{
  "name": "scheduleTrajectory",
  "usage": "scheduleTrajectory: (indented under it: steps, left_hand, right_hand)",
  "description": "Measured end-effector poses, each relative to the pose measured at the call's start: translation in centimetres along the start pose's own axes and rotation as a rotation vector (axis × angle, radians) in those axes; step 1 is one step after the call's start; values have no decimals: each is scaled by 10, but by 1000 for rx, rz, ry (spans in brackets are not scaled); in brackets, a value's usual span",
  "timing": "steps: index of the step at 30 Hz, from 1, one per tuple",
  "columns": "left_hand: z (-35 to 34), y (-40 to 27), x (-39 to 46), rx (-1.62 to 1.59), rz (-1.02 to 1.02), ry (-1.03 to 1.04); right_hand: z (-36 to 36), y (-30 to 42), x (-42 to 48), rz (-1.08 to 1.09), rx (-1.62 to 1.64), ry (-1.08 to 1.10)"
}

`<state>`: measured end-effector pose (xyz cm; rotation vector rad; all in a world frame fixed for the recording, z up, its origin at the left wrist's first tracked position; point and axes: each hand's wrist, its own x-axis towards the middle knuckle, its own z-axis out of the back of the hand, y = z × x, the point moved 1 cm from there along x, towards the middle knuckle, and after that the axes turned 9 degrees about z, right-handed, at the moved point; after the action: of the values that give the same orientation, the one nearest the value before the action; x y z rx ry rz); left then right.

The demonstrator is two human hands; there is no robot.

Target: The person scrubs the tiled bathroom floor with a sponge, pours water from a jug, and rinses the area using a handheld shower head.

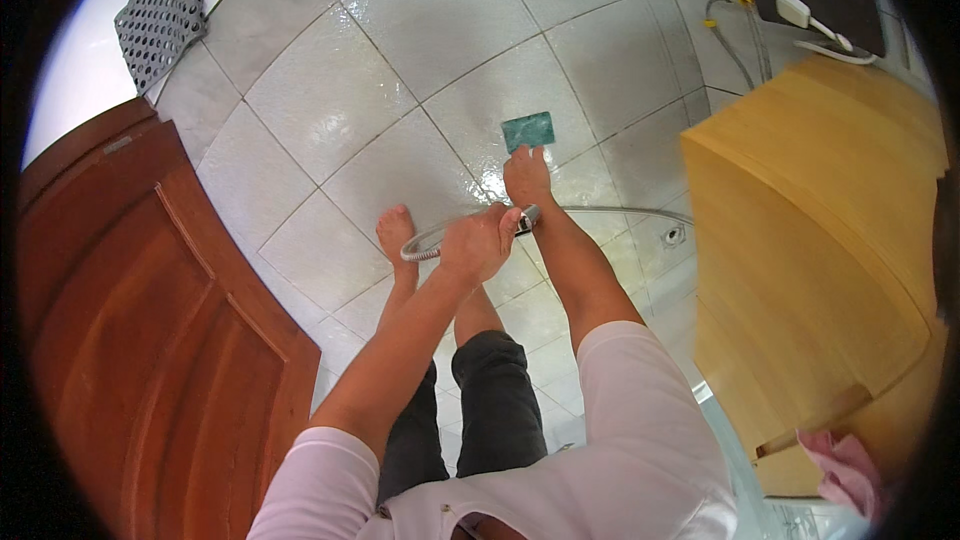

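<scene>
My left hand is closed around the handle of a chrome hand shower, whose head points away over my right forearm. A flexible metal shower hose loops out below that hand and runs behind my wrists to the right. Farther out, my right hand has its fingers on the near edge of a flat green scouring pad. The pad lies on the wet, shiny floor tiles. The thumb's grip on the pad is hidden.
A reddish-brown panelled wooden door stands at left, with a grey perforated mat beyond it. On the right are a light wooden cabinet, a floor drain, a pink cloth and braided supply hoses. My bare foot is on the tiles.
</scene>
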<state>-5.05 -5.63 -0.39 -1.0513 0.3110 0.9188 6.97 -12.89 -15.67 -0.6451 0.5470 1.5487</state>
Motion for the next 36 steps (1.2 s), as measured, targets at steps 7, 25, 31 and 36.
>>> scheduleTrajectory:
  steps: [7, 25, 31, 36]
  left_hand:
    - [-14, 17, 13, -45, 79, -90]
    - [-12, -54, 0, -68, 320, -85]
    - [14, -61, 27, -165, 358, -61]
    - [14, -13, 86, -166, 347, -13]
  right_hand:
    - [-20, -10, 14, 46, 54, 30]
    - [22, -38, -19, 28, 174, 33]
    - [43, -31, -15, -122, 435, 175]
    - [8, -35, 35, -446, 979, 444]
